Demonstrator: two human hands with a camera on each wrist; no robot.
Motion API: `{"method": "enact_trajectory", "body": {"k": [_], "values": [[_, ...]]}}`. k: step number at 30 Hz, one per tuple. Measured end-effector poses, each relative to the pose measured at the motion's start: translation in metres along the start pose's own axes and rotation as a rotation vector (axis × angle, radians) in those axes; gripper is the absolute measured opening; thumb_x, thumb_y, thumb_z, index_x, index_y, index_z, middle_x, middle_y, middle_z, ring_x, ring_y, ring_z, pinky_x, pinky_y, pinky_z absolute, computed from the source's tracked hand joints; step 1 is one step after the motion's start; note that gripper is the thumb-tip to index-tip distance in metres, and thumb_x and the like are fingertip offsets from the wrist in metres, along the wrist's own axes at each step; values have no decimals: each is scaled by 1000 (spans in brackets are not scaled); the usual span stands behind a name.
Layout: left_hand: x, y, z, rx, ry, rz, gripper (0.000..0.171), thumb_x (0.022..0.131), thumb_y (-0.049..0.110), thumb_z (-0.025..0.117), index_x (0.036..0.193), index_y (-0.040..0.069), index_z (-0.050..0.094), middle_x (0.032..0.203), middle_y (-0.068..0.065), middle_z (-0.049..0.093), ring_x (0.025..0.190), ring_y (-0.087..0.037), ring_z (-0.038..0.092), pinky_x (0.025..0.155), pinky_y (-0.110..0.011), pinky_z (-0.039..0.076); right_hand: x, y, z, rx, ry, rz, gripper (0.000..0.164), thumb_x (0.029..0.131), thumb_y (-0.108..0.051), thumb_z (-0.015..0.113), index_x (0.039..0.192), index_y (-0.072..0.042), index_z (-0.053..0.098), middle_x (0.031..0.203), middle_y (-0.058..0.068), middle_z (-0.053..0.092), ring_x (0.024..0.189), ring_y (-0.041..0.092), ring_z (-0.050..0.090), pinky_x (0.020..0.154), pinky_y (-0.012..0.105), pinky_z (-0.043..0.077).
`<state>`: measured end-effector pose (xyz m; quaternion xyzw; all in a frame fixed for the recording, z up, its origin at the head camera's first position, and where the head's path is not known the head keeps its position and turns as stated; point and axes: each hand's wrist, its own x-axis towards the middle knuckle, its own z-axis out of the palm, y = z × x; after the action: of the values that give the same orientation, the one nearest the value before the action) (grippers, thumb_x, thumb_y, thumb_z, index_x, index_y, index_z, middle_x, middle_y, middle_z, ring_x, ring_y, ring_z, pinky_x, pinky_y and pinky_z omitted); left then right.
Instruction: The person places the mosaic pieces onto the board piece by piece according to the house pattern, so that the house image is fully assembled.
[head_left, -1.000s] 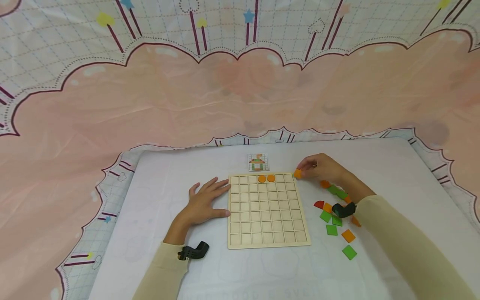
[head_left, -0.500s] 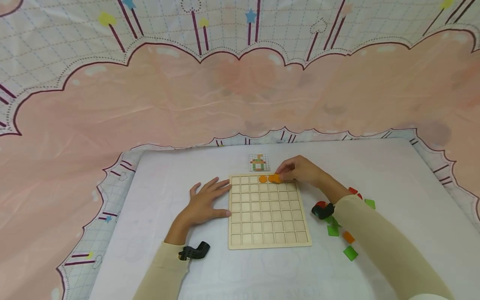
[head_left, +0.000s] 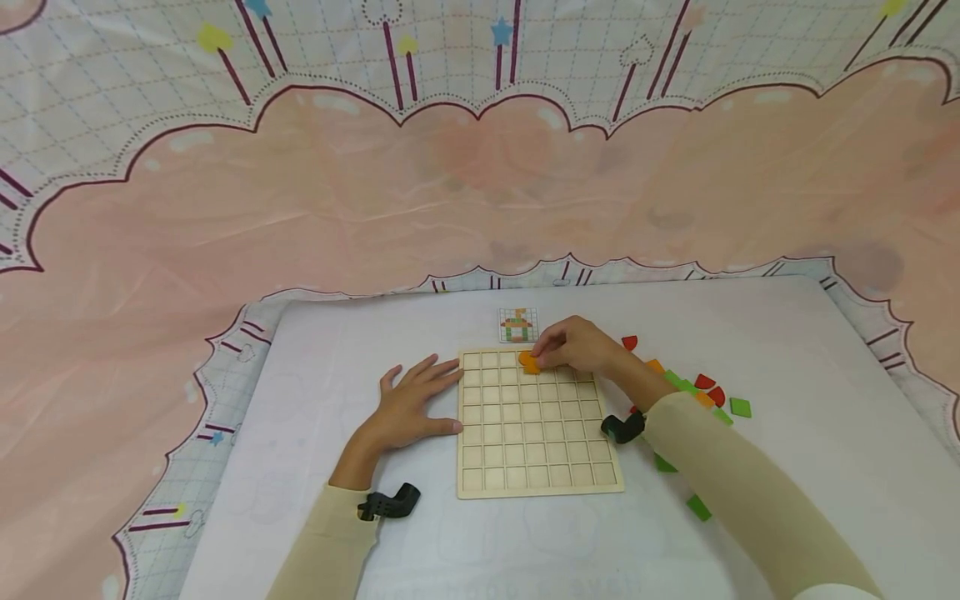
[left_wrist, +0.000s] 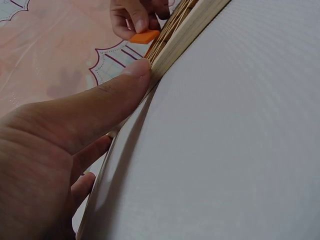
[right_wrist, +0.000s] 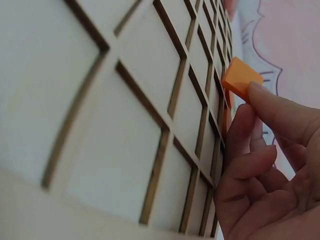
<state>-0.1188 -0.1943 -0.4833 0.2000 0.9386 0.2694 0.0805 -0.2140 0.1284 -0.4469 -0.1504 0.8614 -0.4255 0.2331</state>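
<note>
My right hand [head_left: 577, 346] pinches an orange square tile [right_wrist: 242, 78] between thumb and fingers, close over the upper rows of the wooden grid board [head_left: 517, 433]. In the head view the tile overlaps an orange round piece [head_left: 523, 357] in the top row; the second round piece there is hidden by the hand. My left hand [head_left: 412, 404] lies spread at the board's left side, thumb and fingertips at its edge. Seen from the left wrist, the left thumb [left_wrist: 112, 100] presses against the board's wooden rim [left_wrist: 185, 40].
A small printed card [head_left: 518, 325] with a coloured grid picture lies behind the board. To the right, partly under the right forearm, are scattered green tiles [head_left: 740, 407], red pieces [head_left: 629, 342] and orange ones. A patterned cloth [head_left: 480, 192] hangs behind the white table [head_left: 375, 325].
My right hand has carried the orange square tile leftward from beside the board's top right corner to over the round pieces. The left hand stays in place.
</note>
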Motion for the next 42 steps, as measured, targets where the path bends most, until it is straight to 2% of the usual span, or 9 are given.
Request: {"method": "enact_trajectory", "body": {"k": [8, 13, 23, 33, 42], "values": [[-1, 0, 1, 2, -1, -6, 88, 80, 53, 81, 155, 24, 46, 165, 6, 37, 159, -27, 18, 119, -66, -3, 1, -3, 8, -30, 2, -3, 8, 87, -20, 82, 93, -15, 79, 93, 1, 73, 90, 21, 59, 87, 35, 45], [-1, 1, 0, -5, 2, -5, 87, 80, 52, 82, 155, 24, 47, 165, 5, 38, 159, -27, 18, 119, -66, -3, 1, -4, 10, -51, -16, 3, 9, 89, -20, 80, 97, -16, 79, 94, 1, 74, 92, 19, 61, 89, 35, 46], [-2, 1, 0, 5, 1, -11, 87, 80, 53, 81, 155, 24, 47, 165, 6, 37, 159, -27, 18, 119, -66, -2, -1, -6, 13, -83, -34, -46, 7, 88, -17, 81, 95, -18, 81, 90, -2, 75, 87, 15, 64, 84, 32, 49], [-1, 1, 0, 3, 2, -4, 87, 80, 54, 81, 155, 25, 47, 165, 7, 37, 159, -26, 18, 119, -66, -3, 0, -5, 17, -186, 0, -98, 7, 88, -20, 80, 93, -16, 82, 88, -5, 78, 87, 13, 64, 81, 32, 50], [-1, 0, 0, 14, -1, 2, 87, 80, 55, 80, 155, 25, 47, 165, 7, 37, 159, -26, 18, 119, -67, -2, -1, -7, 18, -216, 22, -108, 4, 87, -20, 82, 89, -17, 83, 84, -5, 78, 83, 13, 63, 77, 30, 49]]}}
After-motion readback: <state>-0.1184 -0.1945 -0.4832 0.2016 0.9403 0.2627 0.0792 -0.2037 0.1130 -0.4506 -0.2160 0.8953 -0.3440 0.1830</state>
